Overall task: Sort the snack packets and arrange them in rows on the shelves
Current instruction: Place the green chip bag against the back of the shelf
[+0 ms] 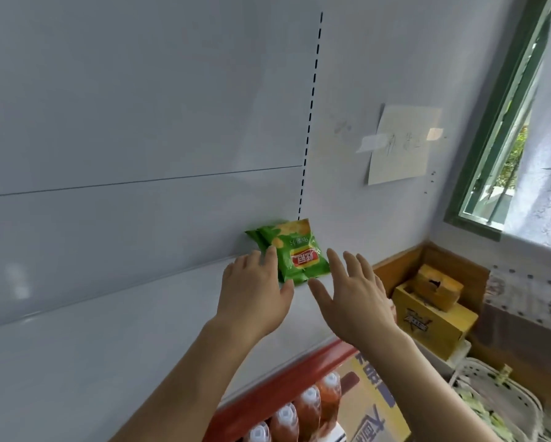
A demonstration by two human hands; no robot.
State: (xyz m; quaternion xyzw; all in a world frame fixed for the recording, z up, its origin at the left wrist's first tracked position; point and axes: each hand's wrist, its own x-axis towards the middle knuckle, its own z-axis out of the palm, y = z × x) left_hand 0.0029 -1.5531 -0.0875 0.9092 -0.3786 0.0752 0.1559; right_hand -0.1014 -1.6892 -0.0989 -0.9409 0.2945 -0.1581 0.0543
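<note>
While both hands are hovering open, green snack packets [295,253] are lying stacked at the far right end of the white shelf [108,330], red logo upside down, unreadable. Left hand [255,291] fingers are spreading, touching the packets' left edge; right hand [354,298] fingers are spreading just beside, holding nothing. Bottles [299,409] are standing below; yellow cartons [433,317] right.

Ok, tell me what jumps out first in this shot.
The green chip packets stand out most, leaning against the back panel at the right end of the white shelf. The left hand and right hand flank them with fingers spread. Lower right, red-capped bottles line a lower shelf.
</note>
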